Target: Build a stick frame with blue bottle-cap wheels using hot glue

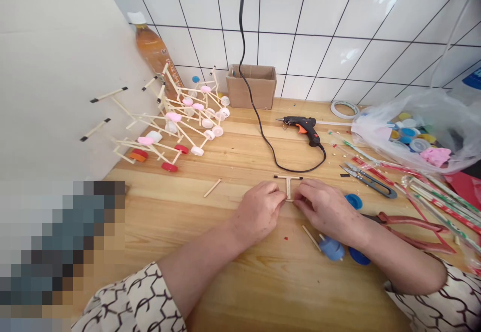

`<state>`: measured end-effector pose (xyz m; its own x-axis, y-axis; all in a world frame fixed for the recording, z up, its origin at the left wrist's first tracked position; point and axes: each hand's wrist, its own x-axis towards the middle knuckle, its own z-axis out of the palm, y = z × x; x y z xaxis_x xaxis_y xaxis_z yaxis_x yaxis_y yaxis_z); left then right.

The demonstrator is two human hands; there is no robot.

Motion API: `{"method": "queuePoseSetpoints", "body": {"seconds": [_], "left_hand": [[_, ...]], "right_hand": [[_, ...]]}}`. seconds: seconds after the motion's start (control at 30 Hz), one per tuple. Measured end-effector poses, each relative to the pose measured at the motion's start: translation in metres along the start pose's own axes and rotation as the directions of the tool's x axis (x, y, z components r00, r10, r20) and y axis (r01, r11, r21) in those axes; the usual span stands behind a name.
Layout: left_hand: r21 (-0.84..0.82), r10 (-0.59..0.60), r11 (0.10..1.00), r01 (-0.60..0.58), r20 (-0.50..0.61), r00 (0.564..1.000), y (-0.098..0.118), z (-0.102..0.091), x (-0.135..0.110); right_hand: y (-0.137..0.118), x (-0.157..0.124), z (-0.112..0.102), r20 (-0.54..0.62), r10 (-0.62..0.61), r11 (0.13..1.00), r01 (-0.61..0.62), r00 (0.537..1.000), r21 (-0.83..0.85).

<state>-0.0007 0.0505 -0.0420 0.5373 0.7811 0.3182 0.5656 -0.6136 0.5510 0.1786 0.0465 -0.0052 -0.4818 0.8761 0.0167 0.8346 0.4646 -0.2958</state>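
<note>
The left sleeve [131, 299] and the right sleeve [438, 299] were made of a cream cloth, and both were printed all over with thin, dark, branching lines joined into an irregular net. Each sleeve was finished with a plain edge near the elbow, with no button or marking to be seen there. Nothing was worn on the left forearm [199, 272], the right forearm [394, 259], the left hand [257, 212] or the right hand [325, 212].

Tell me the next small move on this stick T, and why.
Probably ease the right hand off and test the joint gently. Both it and the left hand pinch the lower stem of the stick T, so the joint can't show whether it holds by itself. No glue is visible there, and the hot glue gun lies just beyond if needed.
</note>
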Motion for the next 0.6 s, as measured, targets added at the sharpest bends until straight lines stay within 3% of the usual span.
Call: {"method": "queuePoseSetpoints", "body": {"seconds": [0.6], "left_hand": [[-0.036, -0.034, 0.999, 0.033, -0.029, 0.999, -0.0002, -0.0006, 0.0007]], "right_hand": [[0.0072, -0.0005, -0.0041, -0.007, 0.028, 0.997, -0.027, 1.000, 0.065]]}}
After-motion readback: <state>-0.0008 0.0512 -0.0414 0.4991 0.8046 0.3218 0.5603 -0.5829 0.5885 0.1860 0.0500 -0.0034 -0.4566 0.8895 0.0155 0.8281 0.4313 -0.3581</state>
